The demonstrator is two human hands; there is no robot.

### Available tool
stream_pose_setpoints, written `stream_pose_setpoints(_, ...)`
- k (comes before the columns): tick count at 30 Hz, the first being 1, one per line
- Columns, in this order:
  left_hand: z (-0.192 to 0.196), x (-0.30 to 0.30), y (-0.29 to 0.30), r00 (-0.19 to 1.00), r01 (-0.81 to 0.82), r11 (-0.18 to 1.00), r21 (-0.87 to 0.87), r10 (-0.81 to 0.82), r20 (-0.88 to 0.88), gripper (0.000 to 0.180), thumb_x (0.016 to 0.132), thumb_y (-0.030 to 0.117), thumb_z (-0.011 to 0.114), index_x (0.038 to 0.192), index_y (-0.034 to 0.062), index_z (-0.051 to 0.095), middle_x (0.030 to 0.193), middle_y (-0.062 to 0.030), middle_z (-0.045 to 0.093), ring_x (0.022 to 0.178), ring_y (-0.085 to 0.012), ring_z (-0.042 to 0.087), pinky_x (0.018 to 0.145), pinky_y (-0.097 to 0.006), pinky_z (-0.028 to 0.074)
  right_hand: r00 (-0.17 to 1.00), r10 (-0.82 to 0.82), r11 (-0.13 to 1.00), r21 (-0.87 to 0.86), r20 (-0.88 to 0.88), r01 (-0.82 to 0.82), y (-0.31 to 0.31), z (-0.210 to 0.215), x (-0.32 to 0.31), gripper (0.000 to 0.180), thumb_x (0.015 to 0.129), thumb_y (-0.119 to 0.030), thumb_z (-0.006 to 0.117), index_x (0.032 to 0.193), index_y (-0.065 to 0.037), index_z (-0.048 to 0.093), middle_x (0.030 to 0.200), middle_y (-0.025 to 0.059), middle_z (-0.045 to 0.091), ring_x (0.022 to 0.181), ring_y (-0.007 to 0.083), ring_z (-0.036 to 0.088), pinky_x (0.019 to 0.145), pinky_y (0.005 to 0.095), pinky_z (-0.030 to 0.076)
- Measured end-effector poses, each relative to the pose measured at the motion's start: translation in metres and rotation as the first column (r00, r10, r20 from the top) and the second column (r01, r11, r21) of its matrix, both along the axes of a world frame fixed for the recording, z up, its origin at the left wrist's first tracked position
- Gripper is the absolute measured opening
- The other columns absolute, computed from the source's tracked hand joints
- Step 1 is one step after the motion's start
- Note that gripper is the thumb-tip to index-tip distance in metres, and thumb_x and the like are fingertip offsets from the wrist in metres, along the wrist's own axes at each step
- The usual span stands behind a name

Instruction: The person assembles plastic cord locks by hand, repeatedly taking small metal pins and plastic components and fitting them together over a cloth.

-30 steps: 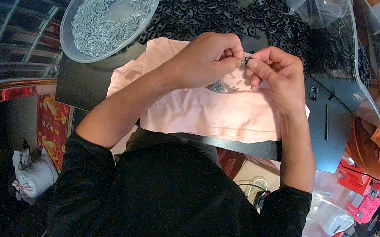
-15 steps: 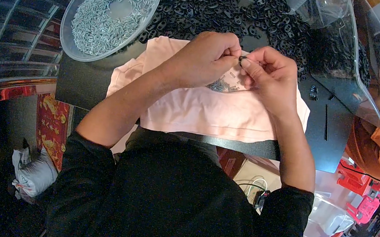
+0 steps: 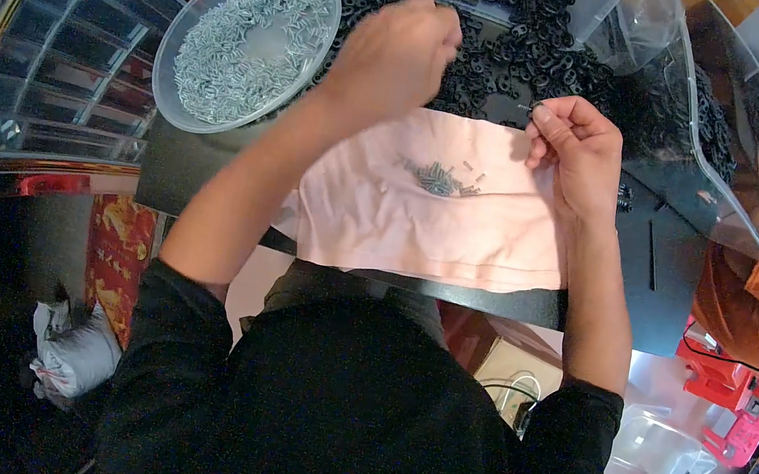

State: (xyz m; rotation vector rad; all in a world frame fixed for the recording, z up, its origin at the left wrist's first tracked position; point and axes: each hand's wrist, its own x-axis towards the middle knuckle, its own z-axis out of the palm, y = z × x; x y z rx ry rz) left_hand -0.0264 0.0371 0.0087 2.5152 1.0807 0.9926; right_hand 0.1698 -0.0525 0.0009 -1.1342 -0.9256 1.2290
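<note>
Left hand [image 3: 394, 49]: reached over the heap of black rings [image 3: 500, 15] at the table's far side, fingers curled down into it; whether it grips one cannot be told. Right hand [image 3: 573, 149]: pinching a small metal pin [image 3: 527, 108] at the far edge of the pink cloth [image 3: 432, 226]. Loose pins [image 3: 436, 178] lie mid-cloth; bowl [image 3: 198, 12] of pins far left.

Your small metal pin [image 3: 525, 107] sticks out thin and silvery, level, over the black rings [image 3: 500, 15] heaped beyond the pink cloth [image 3: 433, 221].
</note>
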Motion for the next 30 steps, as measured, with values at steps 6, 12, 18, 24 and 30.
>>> stream_pose_setpoints(6,0.005,0.008,0.064,0.932,-0.221,0.973,0.068,0.231,-0.279,0.013,0.073,0.011,0.057,0.082,0.0041,0.062,0.088,-0.0174,0.059,0.082,-0.0349,0.058,0.071,-0.044,0.048,0.999,0.017,1.0,0.016,-0.038,-0.017,0.004,-0.004,-0.001,0.003,0.079,0.001,0.059,0.077,0.001,0.057,0.06,0.0056,0.056,0.043,0.0087,0.048,0.04,0.02,0.039)
stream_pose_setpoints(12,-0.007,0.022,0.078,0.858,-0.251,0.968,-0.019,0.214,-0.466,0.017,0.069,0.016,0.063,0.082,0.0045,0.062,0.09,-0.0166,0.061,0.084,-0.0337,0.059,0.071,-0.043,0.048,1.0,0.019,0.999,0.04,-0.002,-0.019,0.003,-0.003,0.001,0.003,0.079,0.001,0.059,0.077,0.001,0.057,0.059,0.0047,0.056,0.044,0.0086,0.048,0.04,0.0204,0.039)
stream_pose_setpoints(18,0.013,0.028,0.026,0.99,-0.118,0.972,-0.203,0.099,-0.105,0.018,0.065,0.012,0.069,0.072,0.0002,0.058,0.078,-0.0123,0.063,0.067,-0.0244,0.062,0.064,-0.035,0.05,1.0,-0.019,0.997,0.07,0.006,0.018,0.002,0.001,0.005,0.004,0.079,-0.002,0.06,0.078,0.001,0.057,0.061,0.0052,0.057,0.045,0.0084,0.049,0.042,0.0204,0.04)
stream_pose_setpoints(24,-0.006,0.018,-0.022,0.809,0.483,0.659,-0.576,-0.086,0.581,0.012,0.075,0.0,0.063,0.08,0.0028,0.052,0.078,-0.008,0.063,0.06,-0.01,0.058,0.052,-0.021,0.047,0.998,0.03,0.996,0.084,0.056,-0.035,0.001,0.001,0.008,0.004,0.082,-0.002,0.057,0.082,0.002,0.058,0.067,0.0062,0.059,0.049,0.0089,0.051,0.044,0.0194,0.043)
stream_pose_setpoints(30,-0.01,0.018,-0.032,0.864,0.367,0.722,-0.586,-0.031,0.503,0.013,0.072,-0.002,0.064,0.079,0.0002,0.053,0.065,-0.0039,0.057,0.055,-0.0055,0.055,0.049,-0.019,0.044,0.997,0.033,0.998,0.045,0.076,-0.036,0.001,0.003,0.006,0.004,0.082,-0.001,0.057,0.083,0.003,0.057,0.068,0.0068,0.059,0.049,0.0096,0.052,0.045,0.0196,0.044)
